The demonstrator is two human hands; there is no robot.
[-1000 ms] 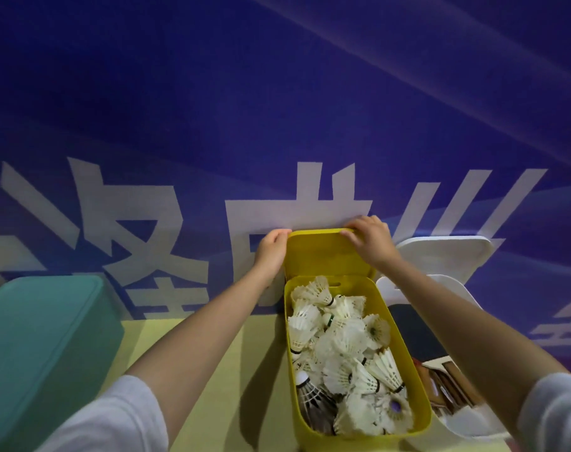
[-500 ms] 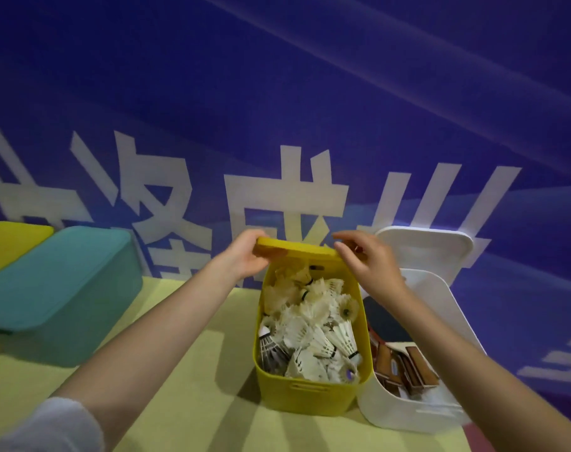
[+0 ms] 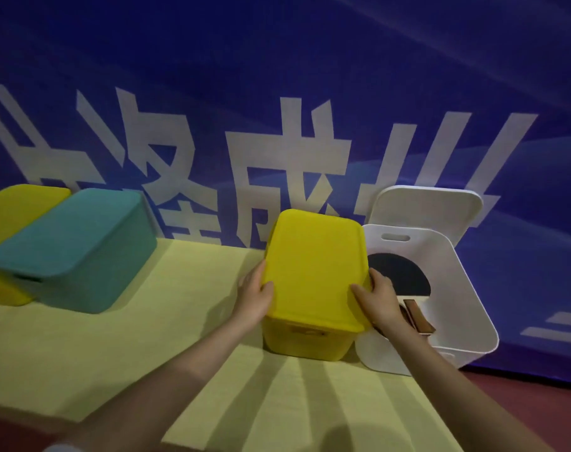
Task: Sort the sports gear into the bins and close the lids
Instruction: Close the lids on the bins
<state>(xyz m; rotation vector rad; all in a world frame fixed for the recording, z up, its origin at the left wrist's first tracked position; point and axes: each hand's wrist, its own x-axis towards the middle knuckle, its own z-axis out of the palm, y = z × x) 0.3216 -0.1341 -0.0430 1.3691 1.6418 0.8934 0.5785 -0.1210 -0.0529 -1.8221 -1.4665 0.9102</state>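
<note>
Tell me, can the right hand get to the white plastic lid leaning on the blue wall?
Probably yes. The right hand grips the yellow plastic lid, so it must let go first. The white plastic lid stands just behind the open white bin, with nothing covering it.

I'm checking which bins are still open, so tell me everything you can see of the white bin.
The white bin looks like smooth matte plastic with rounded corners and a slot handle cut in its far wall. It stands open at the right end of the yellow-green table, close beside the yellow bin. Its white lid leans upright behind it against the blue banner. Inside lie paddles, one with a dark face, with brown wooden handles. Neither hand clearly touches it.
</note>
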